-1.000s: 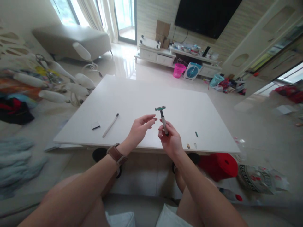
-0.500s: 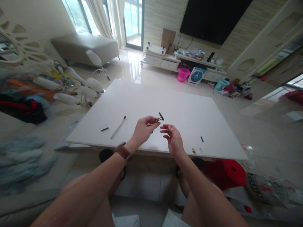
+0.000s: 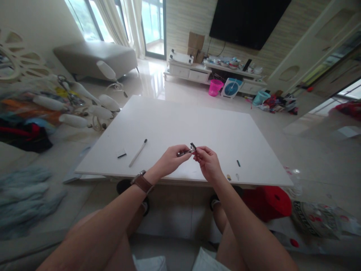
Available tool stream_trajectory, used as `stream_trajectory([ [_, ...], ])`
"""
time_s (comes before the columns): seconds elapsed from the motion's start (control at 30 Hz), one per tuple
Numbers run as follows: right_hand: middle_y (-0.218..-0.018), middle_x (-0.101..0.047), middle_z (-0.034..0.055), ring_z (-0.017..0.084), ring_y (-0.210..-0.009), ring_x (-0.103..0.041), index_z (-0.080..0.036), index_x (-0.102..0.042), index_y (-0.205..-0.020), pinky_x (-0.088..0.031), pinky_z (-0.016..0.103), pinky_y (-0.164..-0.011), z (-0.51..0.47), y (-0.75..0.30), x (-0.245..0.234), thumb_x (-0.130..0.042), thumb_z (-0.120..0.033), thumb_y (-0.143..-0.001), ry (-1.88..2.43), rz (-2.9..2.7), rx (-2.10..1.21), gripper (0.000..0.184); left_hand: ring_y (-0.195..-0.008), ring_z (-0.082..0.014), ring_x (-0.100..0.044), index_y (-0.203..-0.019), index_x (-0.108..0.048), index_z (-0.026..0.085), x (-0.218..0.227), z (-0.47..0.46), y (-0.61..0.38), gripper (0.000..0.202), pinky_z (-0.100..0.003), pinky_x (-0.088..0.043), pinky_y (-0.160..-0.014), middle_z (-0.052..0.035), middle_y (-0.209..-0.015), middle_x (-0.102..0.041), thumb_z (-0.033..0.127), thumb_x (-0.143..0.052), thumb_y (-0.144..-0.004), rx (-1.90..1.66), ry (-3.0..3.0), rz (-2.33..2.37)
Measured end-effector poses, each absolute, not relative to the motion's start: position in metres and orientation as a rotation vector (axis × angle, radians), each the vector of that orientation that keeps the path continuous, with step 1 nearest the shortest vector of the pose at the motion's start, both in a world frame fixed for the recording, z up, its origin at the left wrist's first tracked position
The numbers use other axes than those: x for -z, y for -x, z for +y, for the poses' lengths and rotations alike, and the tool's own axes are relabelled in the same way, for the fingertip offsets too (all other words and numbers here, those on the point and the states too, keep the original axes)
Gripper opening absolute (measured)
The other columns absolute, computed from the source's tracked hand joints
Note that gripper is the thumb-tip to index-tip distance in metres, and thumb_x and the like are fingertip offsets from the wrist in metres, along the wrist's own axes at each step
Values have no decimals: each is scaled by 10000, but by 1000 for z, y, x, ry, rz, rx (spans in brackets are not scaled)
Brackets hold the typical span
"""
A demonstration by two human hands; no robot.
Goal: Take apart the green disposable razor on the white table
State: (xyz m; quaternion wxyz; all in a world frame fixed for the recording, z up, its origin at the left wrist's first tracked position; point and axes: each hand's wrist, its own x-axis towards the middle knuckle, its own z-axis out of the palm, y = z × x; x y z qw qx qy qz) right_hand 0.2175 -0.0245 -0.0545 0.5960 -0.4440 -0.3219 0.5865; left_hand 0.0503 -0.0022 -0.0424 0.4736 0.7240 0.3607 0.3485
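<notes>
Above the near part of the white table [image 3: 180, 124], my left hand [image 3: 172, 159] is closed on the handle of a razor [image 3: 193, 147] with a dark head. My right hand [image 3: 208, 161] pinches the razor's head from the right, fingertips together there. Left of my hands lies a white toothbrush [image 3: 138, 153] with a dark head. Beside it rests a small clear piece with a black strip [image 3: 121, 155]. To the right are a small black strip [image 3: 238, 163], a small yellowish and dark piece [image 3: 228, 177] and a small clear piece [image 3: 237, 176].
A lamp with several white shades [image 3: 100, 112] stands at the table's left. Under the right near edge is a red roll [image 3: 278, 203], with a printed plastic bag [image 3: 313, 218] beside it. Beyond the table are a pink basket [image 3: 216, 87] and a fan [image 3: 231, 88].
My right hand has come in and closed from open fingers onto the razor's head. The razor has been lowered and turned slightly in my left hand. The view has shifted a little.
</notes>
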Motion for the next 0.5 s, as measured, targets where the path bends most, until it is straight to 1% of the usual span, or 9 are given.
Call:
stream_trajectory([
  [0.13, -673, -684, -3, 109, -588, -554, -187, -715, -723, -425, 262, -594, -25, -219, 54, -811, -310, -646, 1023, -752, -1365, 174, -726, -132, -528, -888, -674, 157, 43, -2, -50, 336, -246, -408, -650, -15, -799, -640, 445, -509, -945, -832, -1758, 857],
  [0.5, -648, -680, -10, 102, -569, -560, -193, -730, -693, -413, 254, -582, -25, -218, 52, -833, -291, -623, 975, -704, -1359, 158, -709, -119, -489, -799, -632, 166, 44, -3, -55, 322, -245, -365, -659, 19, -729, -575, 418, -508, -956, -849, -1855, 899],
])
